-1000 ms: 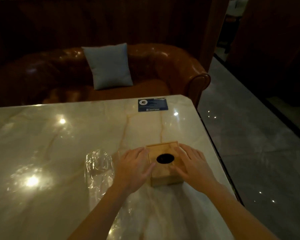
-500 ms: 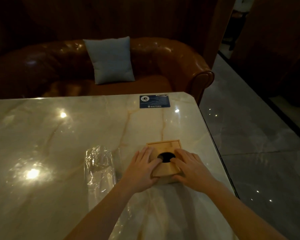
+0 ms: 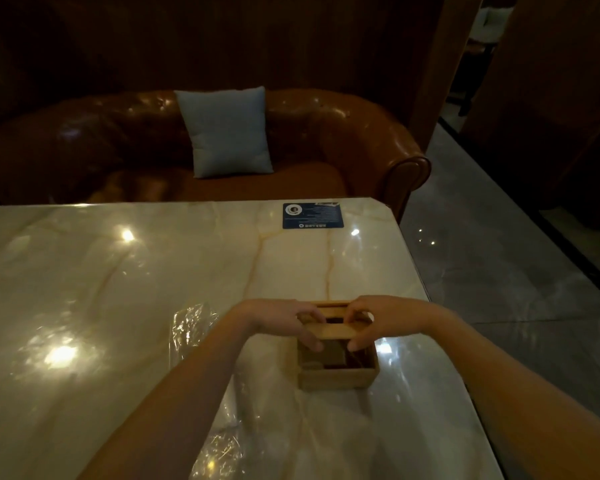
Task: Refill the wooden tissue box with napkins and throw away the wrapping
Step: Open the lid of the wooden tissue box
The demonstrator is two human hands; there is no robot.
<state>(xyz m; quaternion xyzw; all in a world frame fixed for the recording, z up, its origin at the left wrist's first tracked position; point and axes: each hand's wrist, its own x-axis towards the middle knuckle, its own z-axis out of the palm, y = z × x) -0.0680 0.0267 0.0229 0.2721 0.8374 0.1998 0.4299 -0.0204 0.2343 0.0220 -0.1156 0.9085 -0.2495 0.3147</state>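
The wooden tissue box [image 3: 336,378] stands on the marble table [image 3: 118,289] near its right edge. Its wooden lid [image 3: 329,330] is lifted off and tilted above the far half of the box. My left hand [image 3: 284,322] grips the lid's left end and my right hand [image 3: 381,320] grips its right end. The box's dark inside shows below the lid, with something flat and brownish lying in it. Clear plastic wrapping [image 3: 194,327] lies on the table left of the box, partly under my left forearm, and stretches toward the near edge.
A blue card [image 3: 313,215] lies flat at the table's far right. Behind the table stands a brown leather sofa [image 3: 343,140] with a grey cushion [image 3: 227,131]. The table's right edge drops to a shiny tiled floor [image 3: 516,306].
The lid, which sat flat on the box, has been raised and tipped up by both hands. The view has shifted so the box sits lower in the frame.
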